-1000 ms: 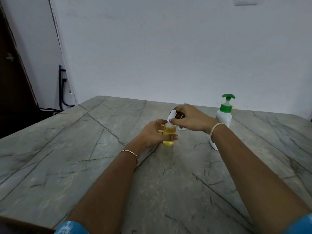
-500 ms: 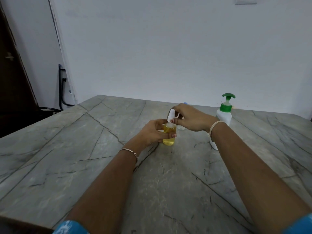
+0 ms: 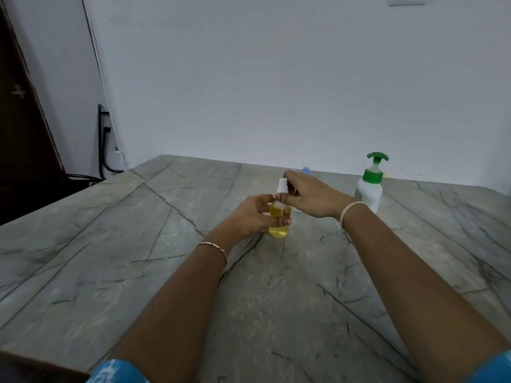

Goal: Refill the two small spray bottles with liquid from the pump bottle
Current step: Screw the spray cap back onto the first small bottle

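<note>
My left hand (image 3: 249,217) wraps the yellow spray bottle (image 3: 279,226), upright mid-worktop toward the far edge. My right hand (image 3: 312,199) pinches its white spray head (image 3: 282,186). The bottle looks full, so I'm probably screwing the head on. Next: twist steadily, keeping the bottle upright.

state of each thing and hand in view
small clear spray bottle of yellow liquid: upright, white spray top on
left hand: grips its body
right hand: pinches its spray top
white pump bottle with green pump: upright, untouched
blue-capped small bottle: mostly hidden behind right hand
</note>
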